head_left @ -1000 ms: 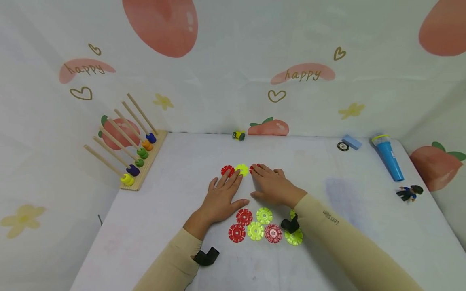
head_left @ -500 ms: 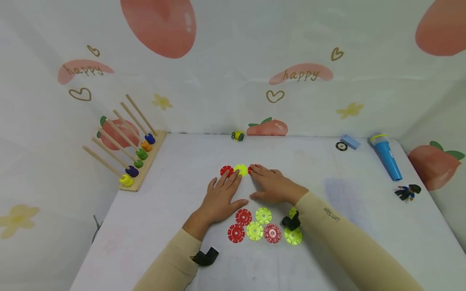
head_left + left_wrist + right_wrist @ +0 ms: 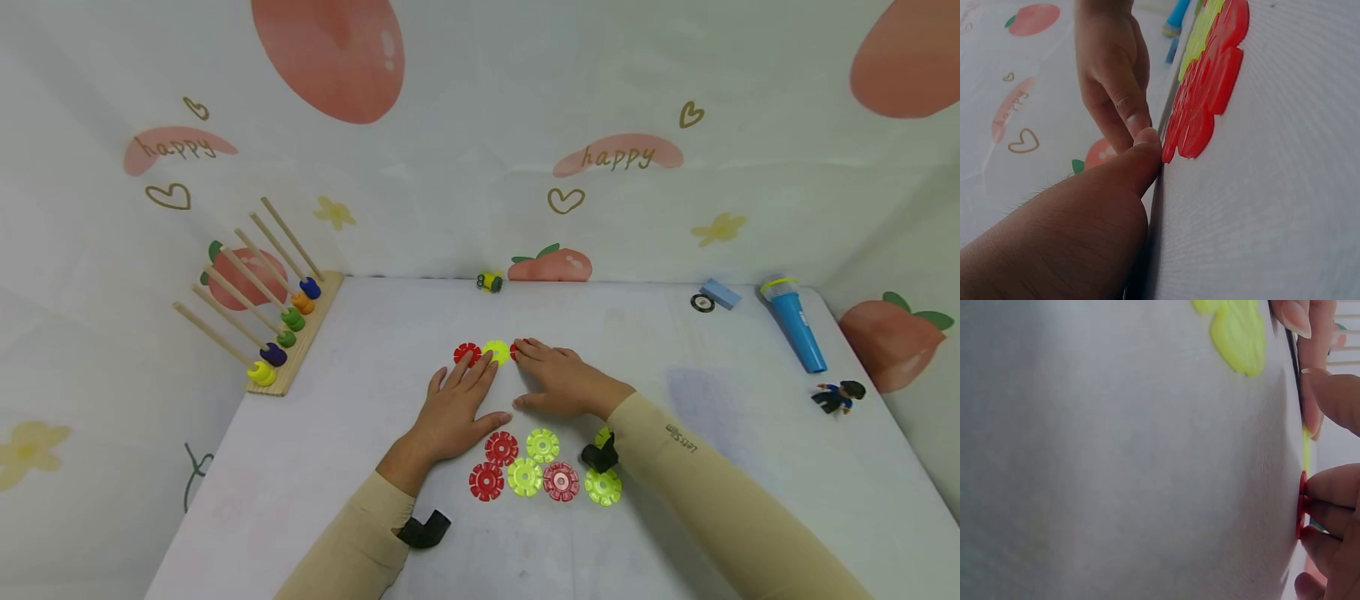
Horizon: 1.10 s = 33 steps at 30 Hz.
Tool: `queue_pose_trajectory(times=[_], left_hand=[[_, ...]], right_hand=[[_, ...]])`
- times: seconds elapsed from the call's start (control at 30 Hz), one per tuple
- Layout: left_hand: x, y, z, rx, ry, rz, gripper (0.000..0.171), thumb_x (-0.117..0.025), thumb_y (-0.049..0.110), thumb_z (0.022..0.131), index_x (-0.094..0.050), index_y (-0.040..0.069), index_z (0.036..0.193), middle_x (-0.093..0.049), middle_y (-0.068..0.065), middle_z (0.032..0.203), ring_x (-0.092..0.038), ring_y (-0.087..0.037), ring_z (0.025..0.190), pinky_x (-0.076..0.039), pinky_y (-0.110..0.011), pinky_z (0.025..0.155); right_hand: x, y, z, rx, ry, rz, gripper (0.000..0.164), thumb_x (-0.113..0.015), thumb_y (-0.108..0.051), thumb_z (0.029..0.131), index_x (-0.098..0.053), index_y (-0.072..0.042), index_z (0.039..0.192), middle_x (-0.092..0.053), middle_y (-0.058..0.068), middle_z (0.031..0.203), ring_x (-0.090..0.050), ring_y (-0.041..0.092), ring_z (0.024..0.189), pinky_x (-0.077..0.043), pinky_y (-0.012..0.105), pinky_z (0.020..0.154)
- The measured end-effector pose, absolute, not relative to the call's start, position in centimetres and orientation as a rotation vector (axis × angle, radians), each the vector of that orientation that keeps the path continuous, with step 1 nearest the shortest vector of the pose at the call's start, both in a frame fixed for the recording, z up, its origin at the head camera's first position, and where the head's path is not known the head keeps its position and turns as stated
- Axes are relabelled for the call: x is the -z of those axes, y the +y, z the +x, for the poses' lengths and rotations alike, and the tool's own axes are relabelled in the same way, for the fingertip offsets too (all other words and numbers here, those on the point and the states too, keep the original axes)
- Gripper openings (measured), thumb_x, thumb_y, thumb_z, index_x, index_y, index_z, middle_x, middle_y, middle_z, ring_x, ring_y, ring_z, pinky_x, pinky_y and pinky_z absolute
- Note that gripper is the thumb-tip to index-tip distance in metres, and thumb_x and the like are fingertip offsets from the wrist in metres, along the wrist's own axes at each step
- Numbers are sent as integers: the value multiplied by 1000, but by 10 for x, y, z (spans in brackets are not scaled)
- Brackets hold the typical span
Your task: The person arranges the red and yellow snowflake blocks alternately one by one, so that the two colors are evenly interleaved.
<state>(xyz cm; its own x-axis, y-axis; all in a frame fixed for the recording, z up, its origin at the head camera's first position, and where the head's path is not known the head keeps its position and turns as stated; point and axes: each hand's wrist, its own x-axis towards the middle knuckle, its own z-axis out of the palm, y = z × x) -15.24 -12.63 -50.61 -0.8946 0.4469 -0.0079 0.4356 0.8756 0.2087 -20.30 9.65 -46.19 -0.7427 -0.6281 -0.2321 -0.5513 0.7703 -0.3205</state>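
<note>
Three notched plastic discs form a row in the head view: a red disc (image 3: 461,351), a yellow disc (image 3: 496,347) and another red disc (image 3: 514,353). My left hand (image 3: 453,414) lies spread on the table, fingertips on the left red disc and the yellow one. With straight fingers my right hand (image 3: 564,383) presses the right red disc, partly covering it; the right wrist view shows those fingertips on the red disc's edge (image 3: 1302,506). Nearer me lie several more discs, among them a red one (image 3: 501,448), a yellow one (image 3: 525,477) and a pinkish-red one (image 3: 561,482).
A wooden peg rack (image 3: 296,367) with coloured beads stands at the left. Along the back sits a small yellow-green toy (image 3: 490,282). At right lie a black round chip (image 3: 702,302), a blue block (image 3: 721,293), a blue toy microphone (image 3: 798,329) and a small figure (image 3: 837,397).
Both hands and the discs stay in place. The head view has shifted slightly, bringing more of a dark cord at the table's left edge into sight.
</note>
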Motion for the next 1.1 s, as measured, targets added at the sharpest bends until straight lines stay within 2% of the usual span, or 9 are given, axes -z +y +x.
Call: queue_pose_trajectory(times=[0.2, 0.33, 0.53, 0.63, 0.77, 0.87, 0.93, 1.0, 1.1], left_hand=[[506, -126, -152, -319, 2998, 711, 88, -40, 72, 87, -20, 19, 154, -10, 2, 159, 0, -24, 144, -6, -58, 108], [505, -127, -152, -321, 2999, 713, 87, -40, 72, 87, -20, 19, 154, -10, 2, 159, 0, -24, 144, -6, -58, 108], [506, -127, -152, -325, 3002, 716, 88, -41, 72, 87, -21, 19, 154, -11, 2, 159, -1, -24, 144, -7, -58, 108], [506, -126, -152, -320, 3001, 709, 89, -40, 73, 86, -20, 19, 154, -10, 2, 159, 0, -24, 144, -6, -57, 108], [506, -126, -152, -312, 3001, 695, 89, -40, 73, 86, -19, 20, 154, -8, 3, 160, 1, -23, 144, -5, -56, 108], [506, -126, -152, -314, 3005, 700, 88, -40, 72, 86, -19, 20, 154, -9, 3, 160, 0, -23, 144, -5, -55, 108], [507, -127, -152, -318, 3006, 707, 88, -41, 71, 87, -20, 20, 154, -9, 3, 160, -1, -24, 144, -6, -55, 108], [507, -126, -151, -330, 3004, 711, 87, -41, 71, 87, -20, 19, 154, -10, 3, 160, -2, -24, 144, -6, -56, 108], [506, -126, -151, -342, 2997, 711, 87, -42, 70, 87, -21, 19, 154, -10, 2, 159, -2, -24, 144, -7, -56, 108]], right_hand=[[461, 97, -204, 366, 2633, -919, 85, -63, -55, 85, -31, -10, 150, -18, 3, 158, -8, 20, 144, -18, 52, 109], [461, 98, -205, 424, 2627, -914, 86, -58, -61, 86, -30, -13, 151, -18, 2, 158, -9, 18, 144, -18, 51, 110], [453, 115, -198, 883, 2586, -784, 77, -53, -65, 86, -39, -20, 147, -32, -3, 152, -26, 17, 139, -29, 49, 106], [445, 133, -189, 1194, 2498, -720, 62, -54, -57, 91, -45, -25, 143, -41, -4, 145, -38, 20, 131, -37, 50, 100], [438, 163, -170, 1551, 2300, -723, 40, -48, -31, 101, -47, -26, 140, -48, -1, 139, -49, 32, 121, -43, 49, 94], [438, 185, -154, 1746, 2155, -749, 39, -38, -16, 103, -45, -19, 142, -49, 7, 138, -48, 43, 118, -44, 47, 92], [442, 200, -143, 1820, 2111, -739, 41, -34, -12, 103, -43, -15, 143, -48, 13, 138, -46, 47, 117, -45, 45, 92], [449, 212, -133, 1845, 2123, -692, 42, -34, -10, 102, -42, -13, 143, -47, 18, 137, -46, 47, 116, -46, 42, 90], [464, 226, -120, 1813, 2187, -585, 42, -40, -10, 101, -41, -10, 143, -48, 20, 134, -49, 41, 112, -48, 38, 87]])
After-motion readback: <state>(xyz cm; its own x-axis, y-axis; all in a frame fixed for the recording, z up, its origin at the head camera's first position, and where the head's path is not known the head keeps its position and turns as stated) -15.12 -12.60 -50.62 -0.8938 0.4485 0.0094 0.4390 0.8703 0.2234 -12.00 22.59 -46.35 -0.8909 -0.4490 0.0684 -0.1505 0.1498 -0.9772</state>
